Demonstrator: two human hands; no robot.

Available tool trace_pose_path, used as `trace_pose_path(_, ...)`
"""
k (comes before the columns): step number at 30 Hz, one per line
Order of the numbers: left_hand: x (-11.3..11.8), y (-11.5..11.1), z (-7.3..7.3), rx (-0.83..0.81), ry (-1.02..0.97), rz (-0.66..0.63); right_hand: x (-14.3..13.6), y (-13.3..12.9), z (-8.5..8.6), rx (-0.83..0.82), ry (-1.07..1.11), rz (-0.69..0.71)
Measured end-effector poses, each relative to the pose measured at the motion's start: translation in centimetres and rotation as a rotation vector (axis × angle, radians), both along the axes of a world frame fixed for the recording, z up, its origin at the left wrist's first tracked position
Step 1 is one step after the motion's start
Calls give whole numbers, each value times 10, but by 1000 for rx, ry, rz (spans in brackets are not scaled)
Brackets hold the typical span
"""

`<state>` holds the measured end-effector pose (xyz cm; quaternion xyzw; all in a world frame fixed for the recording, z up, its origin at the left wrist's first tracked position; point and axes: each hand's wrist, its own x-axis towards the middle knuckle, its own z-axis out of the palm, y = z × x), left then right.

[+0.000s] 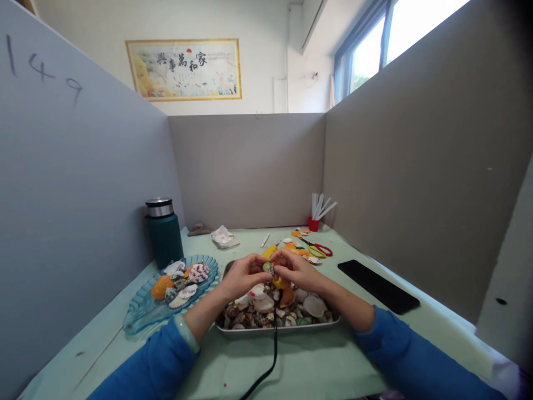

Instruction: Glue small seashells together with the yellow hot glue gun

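Note:
My left hand (250, 270) and my right hand (291, 266) meet above a metal tray (287, 331) filled with shells. Pinched between the fingers of both is a small greenish shell (267, 267). Just below them, a yellow tool (280, 284) with a black cord (275, 339) lies over the shells; the cord runs down toward the front edge. An orange shell (287, 296) and a pale flat shell (314, 306) lie in the tray.
At left are a blue glass dish (139, 316) of shells and a teal bottle (165, 239). Behind the tray lie scissors (320, 249), orange shells and crumpled tissue (225, 238). A red cup (313, 224) holds white sticks; a black phone (378, 285) lies right. Grey partitions surround the table.

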<state>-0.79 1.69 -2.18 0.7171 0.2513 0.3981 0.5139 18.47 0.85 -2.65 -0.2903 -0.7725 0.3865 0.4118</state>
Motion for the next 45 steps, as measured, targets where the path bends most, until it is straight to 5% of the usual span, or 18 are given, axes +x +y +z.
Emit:
trace_pose_path(22, -2, -11, 16, -193, -53, 14, 1, -10, 7, 412, -140, -154)
trace_pose_path(45, -3, -11, 16, -155, 9, -20, 1, -8, 5, 389, -148, -138)
